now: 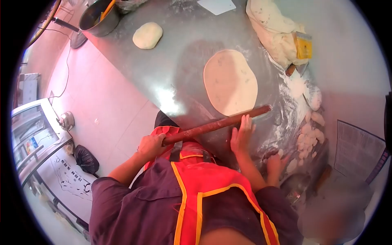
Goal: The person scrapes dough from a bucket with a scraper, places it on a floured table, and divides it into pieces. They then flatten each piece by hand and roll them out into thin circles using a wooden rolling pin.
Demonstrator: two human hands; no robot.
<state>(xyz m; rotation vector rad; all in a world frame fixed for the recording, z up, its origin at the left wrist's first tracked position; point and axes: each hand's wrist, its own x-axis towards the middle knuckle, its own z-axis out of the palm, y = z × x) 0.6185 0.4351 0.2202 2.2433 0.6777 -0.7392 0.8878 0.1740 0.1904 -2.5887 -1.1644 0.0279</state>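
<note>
A long dark wooden rolling pin [216, 124] lies across the metal table [163, 65], at the near edge of a flat oval sheet of dough [230, 81]. My left hand [150, 145] is closed around the pin's left end. My right hand [242, 134] lies flat on the pin near its right end, fingers spread and pointing toward the dough sheet. My torso in a red apron with orange trim fills the bottom of the view.
A dough ball [147, 35] and a metal pot [98, 17] sit far left. A large dough mass [271, 28] with a yellow scraper [303, 45] lies far right. Flour [295, 87] and several small dough pieces [307, 141] lie right, where another person's hand [277, 162] reaches.
</note>
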